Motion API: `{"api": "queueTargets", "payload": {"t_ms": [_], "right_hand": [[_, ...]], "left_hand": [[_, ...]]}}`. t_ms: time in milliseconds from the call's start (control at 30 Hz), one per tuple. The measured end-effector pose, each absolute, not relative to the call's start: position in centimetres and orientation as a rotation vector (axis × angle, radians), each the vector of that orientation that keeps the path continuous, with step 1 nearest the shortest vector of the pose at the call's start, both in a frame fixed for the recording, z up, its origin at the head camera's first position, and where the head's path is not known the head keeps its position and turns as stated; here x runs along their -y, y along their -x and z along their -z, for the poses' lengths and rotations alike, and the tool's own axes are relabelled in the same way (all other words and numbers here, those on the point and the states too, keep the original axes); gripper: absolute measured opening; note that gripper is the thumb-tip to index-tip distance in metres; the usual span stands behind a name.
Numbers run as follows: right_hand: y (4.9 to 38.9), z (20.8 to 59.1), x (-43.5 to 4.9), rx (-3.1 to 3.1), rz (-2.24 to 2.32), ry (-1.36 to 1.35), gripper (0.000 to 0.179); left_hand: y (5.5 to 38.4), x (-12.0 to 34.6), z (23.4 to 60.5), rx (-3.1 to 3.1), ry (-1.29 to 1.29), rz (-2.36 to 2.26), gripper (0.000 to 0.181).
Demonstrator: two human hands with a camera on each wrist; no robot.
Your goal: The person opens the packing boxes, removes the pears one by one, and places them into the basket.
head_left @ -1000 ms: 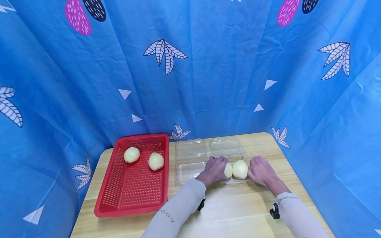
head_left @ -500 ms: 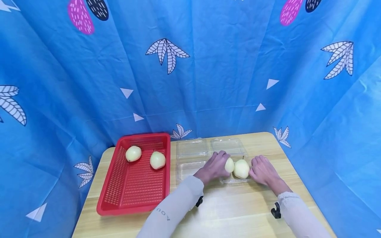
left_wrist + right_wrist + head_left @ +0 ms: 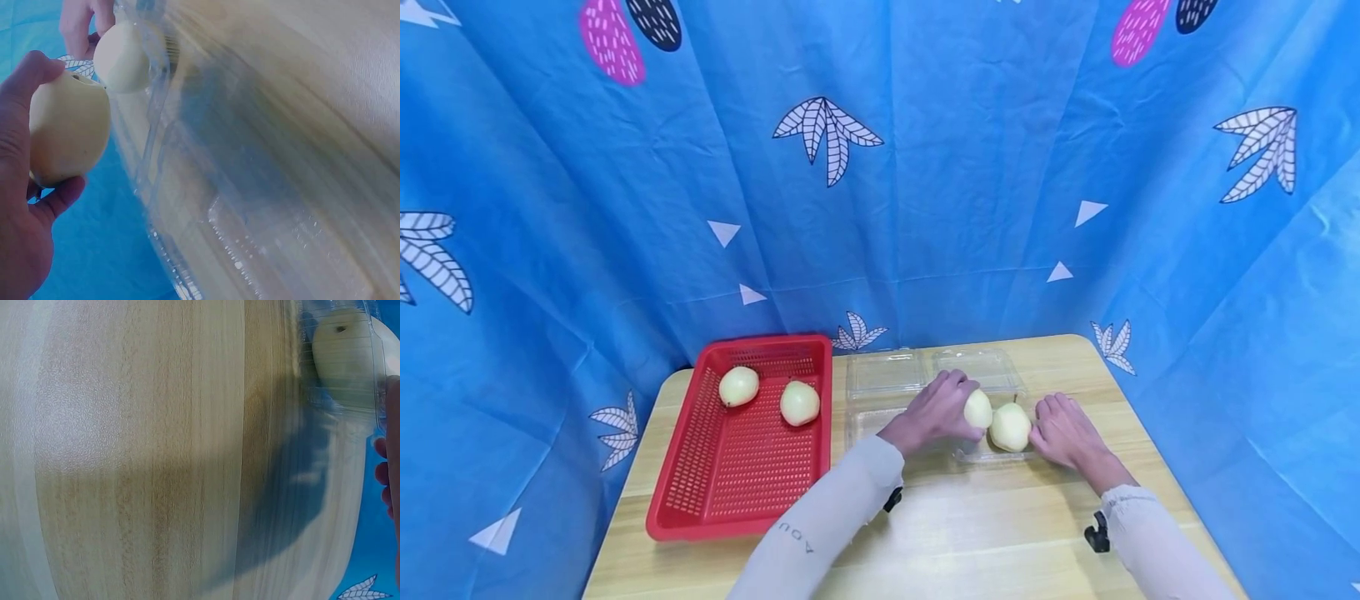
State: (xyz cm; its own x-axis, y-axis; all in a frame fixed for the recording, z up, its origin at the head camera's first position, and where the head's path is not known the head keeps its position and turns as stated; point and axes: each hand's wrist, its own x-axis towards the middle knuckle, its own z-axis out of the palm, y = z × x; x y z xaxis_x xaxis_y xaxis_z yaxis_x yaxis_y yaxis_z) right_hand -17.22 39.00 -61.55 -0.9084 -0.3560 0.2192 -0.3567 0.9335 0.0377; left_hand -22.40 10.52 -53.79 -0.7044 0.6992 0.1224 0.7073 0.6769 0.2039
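Observation:
A pale yellow pear (image 3: 978,409) is gripped by my left hand (image 3: 934,414), thumb and fingers on opposite sides of it in the left wrist view. It is raised over a clear plastic container (image 3: 992,457). Beside it, a second pear (image 3: 1011,428) sits in the container's right part; the right wrist view shows that pear (image 3: 344,359) through the clear wall. My right hand (image 3: 1065,431), fingers curled, holds the container's right edge close to this pear. Its exact finger contact is partly hidden.
A red plastic basket (image 3: 664,467) on the left holds two pears (image 3: 739,386) (image 3: 800,403). Another clear container (image 3: 865,425) lies partly behind my left arm. Open clear lids (image 3: 886,372) lie toward the blue curtain (image 3: 925,208) at the wooden table's (image 3: 955,533) back edge.
My left hand has risen and drawn slightly left and back with its pear, away from the container. My right hand and the other pear keep their places; the head view has shifted slightly.

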Motion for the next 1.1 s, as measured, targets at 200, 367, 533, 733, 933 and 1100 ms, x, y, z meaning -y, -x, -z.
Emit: {"api": "queueTargets", "payload": {"t_ms": [200, 367, 533, 733, 933, 1100], "right_hand": [[17.1, 61.6, -39.0, 2.860, -0.018, -0.531, 0.019], [17.1, 61.6, -39.0, 2.855, -0.021, -0.529, 0.018], [17.1, 61.6, -39.0, 2.848, -0.021, -0.535, 0.018], [17.2, 61.6, -39.0, 2.845, -0.013, -0.545, 0.019], [17.1, 61.7, -39.2, 2.867, -0.031, -0.527, 0.018], [17.0, 61.7, -39.1, 2.866, -0.013, -0.520, 0.019]], "left_hand": [[22.6, -9.8, 52.3, 2.809, 1.204, 0.364, 0.080], [22.7, -8.9, 51.1, 2.808, 1.208, 0.408, 0.081], [22.8, -8.1, 50.0, 2.808, 1.197, 0.415, 0.081], [22.9, -6.9, 49.4, 2.806, 1.185, 0.396, 0.080], [23.0, -5.6, 49.2, 2.802, 1.172, 0.437, 0.083], [23.0, -4.2, 48.7, 2.809, 1.124, 0.511, 0.079]]}}
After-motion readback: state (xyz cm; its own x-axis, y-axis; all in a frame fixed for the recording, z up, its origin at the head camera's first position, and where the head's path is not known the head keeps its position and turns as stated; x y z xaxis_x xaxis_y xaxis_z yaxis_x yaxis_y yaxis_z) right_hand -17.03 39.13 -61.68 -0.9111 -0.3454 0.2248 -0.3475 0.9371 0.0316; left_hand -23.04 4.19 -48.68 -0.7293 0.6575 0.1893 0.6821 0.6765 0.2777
